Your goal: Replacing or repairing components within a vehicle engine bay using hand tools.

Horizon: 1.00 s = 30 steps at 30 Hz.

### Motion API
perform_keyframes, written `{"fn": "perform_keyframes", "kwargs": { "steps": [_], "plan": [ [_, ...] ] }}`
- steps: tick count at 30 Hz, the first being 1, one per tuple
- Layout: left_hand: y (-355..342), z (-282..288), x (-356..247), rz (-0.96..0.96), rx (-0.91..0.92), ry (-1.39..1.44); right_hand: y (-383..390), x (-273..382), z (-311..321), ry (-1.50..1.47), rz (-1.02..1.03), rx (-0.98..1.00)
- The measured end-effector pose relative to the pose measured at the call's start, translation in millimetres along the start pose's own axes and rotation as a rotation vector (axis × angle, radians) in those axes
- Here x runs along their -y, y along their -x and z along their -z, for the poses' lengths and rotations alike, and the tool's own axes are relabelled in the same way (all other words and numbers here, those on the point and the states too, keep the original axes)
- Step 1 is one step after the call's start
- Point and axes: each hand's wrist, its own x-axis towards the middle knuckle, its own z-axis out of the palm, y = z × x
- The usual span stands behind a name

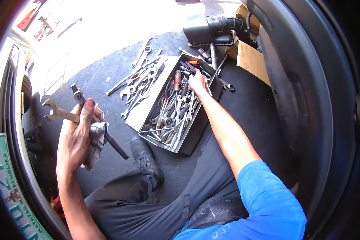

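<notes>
My left hand (pixel 77 138) is raised on the left, closed around several things at once. An open-end wrench (pixel 62 114) sticks out to its left, a ratchet handle (pixel 117 147) with its head up top slants through the grip, and a stained rag (pixel 96 146) is bunched against the palm. My right hand (pixel 197 82) reaches into the far end of a metal toolbox (pixel 160 144), its fingers closed at a dark tool that I cannot make out. Wrenches, sockets and a screwdriver with a red handle (pixel 177 80) fill the box.
Left of the toolbox, loose wrenches (pixel 142 82) lie on the dark floor (pixel 96 90). Beyond it stand a black air filter housing (pixel 204 30) and a cardboard box (pixel 252 60). A ring spanner (pixel 228 85) lies to its right. Vehicle parts border both sides; my shoe (pixel 144 156) is nearby.
</notes>
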Motion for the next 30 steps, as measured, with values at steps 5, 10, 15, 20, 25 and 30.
{"fn": "perform_keyframes", "kwargs": {
  "steps": [5,10,15,20,25,30],
  "plan": [
    [2,-8,-9,0.006,0.056,0.04,-36,-24,15,0.126,-0.074,-0.194],
    [6,-1,-7,0.029,0.033,0.019,-16,-15,-17,-0.035,-0.127,-0.212],
    [8,1,-6,0.069,0.033,0.005,-22,-22,-40,-0.149,-0.119,-0.282],
    [10,-3,-15,0.081,0.058,0.041,-46,-35,-34,-0.359,-0.31,-0.178],
    [10,-1,-9,0.074,0.046,0.019,-33,-22,-44,-0.814,-0.441,-0.156],
    [8,-9,-17,0.086,0.068,0.04,-38,-33,-22,0.049,0.033,-0.696]
  ]
}}
